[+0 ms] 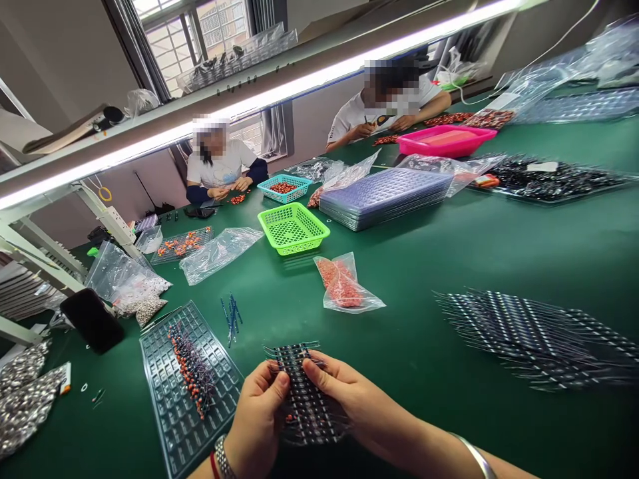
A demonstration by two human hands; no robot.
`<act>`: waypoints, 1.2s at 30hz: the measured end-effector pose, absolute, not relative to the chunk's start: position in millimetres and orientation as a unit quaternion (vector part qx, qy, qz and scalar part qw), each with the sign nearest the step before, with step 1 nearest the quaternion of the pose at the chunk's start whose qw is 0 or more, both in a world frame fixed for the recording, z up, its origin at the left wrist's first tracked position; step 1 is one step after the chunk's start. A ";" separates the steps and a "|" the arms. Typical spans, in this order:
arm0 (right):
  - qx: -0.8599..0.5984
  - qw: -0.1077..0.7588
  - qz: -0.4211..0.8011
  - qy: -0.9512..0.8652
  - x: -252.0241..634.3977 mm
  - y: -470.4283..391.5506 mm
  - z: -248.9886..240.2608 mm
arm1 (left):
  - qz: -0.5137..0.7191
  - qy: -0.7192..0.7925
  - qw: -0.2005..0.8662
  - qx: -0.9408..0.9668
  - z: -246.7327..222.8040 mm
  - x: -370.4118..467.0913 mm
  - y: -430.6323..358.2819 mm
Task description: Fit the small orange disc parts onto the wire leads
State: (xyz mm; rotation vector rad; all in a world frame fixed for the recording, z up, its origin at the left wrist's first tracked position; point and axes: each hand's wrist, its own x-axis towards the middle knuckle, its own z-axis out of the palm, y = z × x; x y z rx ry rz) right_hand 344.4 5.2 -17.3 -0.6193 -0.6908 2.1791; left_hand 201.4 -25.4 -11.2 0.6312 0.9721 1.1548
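Note:
Both hands hold a dark strip (pixel 310 399) with rows of small pale marks and thin wire ends along its edges; its exact kind I cannot tell. My left hand (pixel 262 402) pinches its left edge, thumb on top. On the right edge, my right hand (pixel 339 386) grips with its thumb pressed near the upper end. To the left of my left hand lies a clear compartment tray (pixel 162 372) bearing a row of small orange and dark parts with wires (pixel 190 372). Several thin blue pieces (pixel 231 316) rest just beyond the tray.
Similar wired strips (pixel 529 336) lie at right. A bag of orange-red pieces (pixel 344 283), a green basket (pixel 293 228) and stacked clear trays (pixel 384 193) stand ahead. A phone (pixel 92 320) lies left. Two people (pixel 222 166) (pixel 384 106) work across the table under a lamp bar (pixel 279 93).

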 end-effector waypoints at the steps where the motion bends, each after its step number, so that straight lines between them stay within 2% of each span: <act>1: -0.242 0.377 0.853 -0.267 343.8 5.2 -17.1 | 0.515 0.434 0.684 0.278 -11.1 201.5 -25.3; 24: -0.263 0.381 0.845 -0.269 343.6 11.4 -13.9 | 0.510 0.452 0.687 0.253 -6.8 203.0 -21.3; 30: -0.276 0.406 0.816 -0.305 348.7 14.9 -12.5 | 0.503 0.446 0.691 0.266 -5.8 201.4 -20.3; 36: -0.268 0.381 0.795 -0.387 351.0 14.9 -15.2 | 0.530 0.439 0.675 0.267 -7.5 200.1 -18.7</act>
